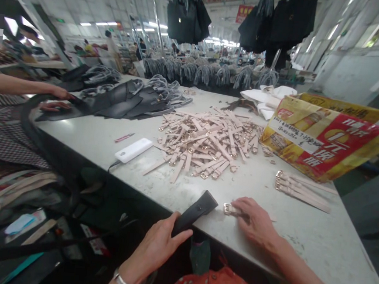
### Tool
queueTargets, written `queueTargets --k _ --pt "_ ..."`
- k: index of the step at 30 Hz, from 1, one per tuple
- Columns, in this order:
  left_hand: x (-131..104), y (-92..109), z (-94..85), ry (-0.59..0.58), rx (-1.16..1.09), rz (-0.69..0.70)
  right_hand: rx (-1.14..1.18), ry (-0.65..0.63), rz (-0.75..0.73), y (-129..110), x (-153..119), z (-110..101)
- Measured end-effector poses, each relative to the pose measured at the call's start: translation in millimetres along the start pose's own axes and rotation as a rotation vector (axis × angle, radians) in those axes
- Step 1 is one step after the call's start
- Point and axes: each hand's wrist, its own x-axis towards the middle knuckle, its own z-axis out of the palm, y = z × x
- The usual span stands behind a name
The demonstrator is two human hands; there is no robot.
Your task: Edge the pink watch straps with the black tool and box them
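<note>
My left hand (160,244), with a metal watch or bracelet at the wrist, is closed around a black leather-like strap (199,206). The strap's wide, flat end points up and right over the table's front edge. On the tabletop, my right hand (252,219) has its fingers closed on a small beige buckle strap (232,209); the metal buckle sticks out to the left, close to the black strap's end but apart from it. Beyond both hands lies a big loose pile of similar beige buckle straps (212,137). Several more buckle straps (300,190) lie side by side at the right.
A yellow and red cardboard box (330,140) stands at the table's right side. A white power bank (133,150) and a red pen-like tool (124,137) lie left of the pile. Black bag pieces (130,98) cover the back left, where a co-worker's hands (58,99) handle black material.
</note>
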Motion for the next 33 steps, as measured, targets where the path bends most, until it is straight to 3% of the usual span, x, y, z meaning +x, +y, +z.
queueTargets --k 8,14,23,33 --pt "-14.0 16.8 -0.6 0.046 0.184 0.059 0.112 0.109 -0.028 8.3 -7.0 8.3" --pt "-21.4 38.8 -7.6 -0.029 0.203 0.131 0.142 0.164 0.029 11.9 -8.9 11.6" --pt "6.2 78.8 -20.8 -0.185 0.356 0.214 0.295 0.115 0.023 17.4 -6.3 10.7" --pt "21.0 82.4 -25.2 -0.246 0.354 0.153 0.151 0.006 0.069 19.9 -18.8 -12.6"
